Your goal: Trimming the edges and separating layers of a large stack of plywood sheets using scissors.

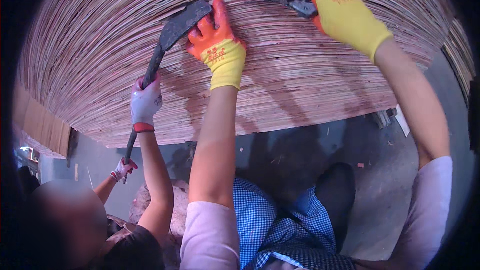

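A tall stack of thin wood sheets [300,75] curves across the view, its layered edges facing me. My left hand [216,42], in a yellow and orange glove, rests against these edges with fingers apart, beside the broad dark blade of a long-handled tool [186,22]. Higher and to the right, my right hand [345,17], gloved alike, is closed on a dark hand tool [300,4] with a metal fitting. This tool's long narrow arm points left along the sheets; its exact kind is unclear, and my right fingers are mostly hidden.
At the left, a co-worker's white-gloved hand [146,101] and lower hand [123,169] hold the long-handled tool. A smaller stack [45,127] stands at far left, another [460,52] at far right. Scraps lie on the grey floor [377,180].
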Motion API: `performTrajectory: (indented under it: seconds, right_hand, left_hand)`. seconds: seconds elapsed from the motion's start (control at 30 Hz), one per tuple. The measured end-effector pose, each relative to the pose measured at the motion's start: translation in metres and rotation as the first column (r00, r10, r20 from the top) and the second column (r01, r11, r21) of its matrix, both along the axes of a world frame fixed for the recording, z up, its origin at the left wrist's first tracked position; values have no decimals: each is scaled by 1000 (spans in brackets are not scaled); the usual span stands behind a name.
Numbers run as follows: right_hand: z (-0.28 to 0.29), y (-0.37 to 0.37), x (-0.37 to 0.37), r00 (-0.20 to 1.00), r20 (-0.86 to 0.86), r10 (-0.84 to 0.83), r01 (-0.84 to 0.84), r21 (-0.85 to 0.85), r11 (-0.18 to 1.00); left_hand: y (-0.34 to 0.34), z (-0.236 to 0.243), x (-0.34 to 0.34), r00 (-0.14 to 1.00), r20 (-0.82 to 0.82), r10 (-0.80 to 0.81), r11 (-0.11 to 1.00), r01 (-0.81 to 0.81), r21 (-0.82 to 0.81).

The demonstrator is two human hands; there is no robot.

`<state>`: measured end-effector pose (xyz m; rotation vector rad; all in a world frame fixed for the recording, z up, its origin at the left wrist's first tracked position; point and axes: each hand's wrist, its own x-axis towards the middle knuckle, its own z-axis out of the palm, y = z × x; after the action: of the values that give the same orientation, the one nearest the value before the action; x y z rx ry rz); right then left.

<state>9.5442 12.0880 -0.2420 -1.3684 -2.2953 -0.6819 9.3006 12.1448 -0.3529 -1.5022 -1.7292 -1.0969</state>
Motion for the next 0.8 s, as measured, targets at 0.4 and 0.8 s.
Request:
performTrajectory:
  seconds: [0.4, 0.8]
  right_hand:
    - [-11, -15, -7, 991, 101, -87, 85, 22, 996]
    - [64, -23, -21, 947, -56, -316, 188, -699, 689]
  left_hand:
    - [2, -7, -14, 997, -78, -27, 997, 32, 74]
    - [10, -9, -23, 990, -127, -59, 949, 95, 302]
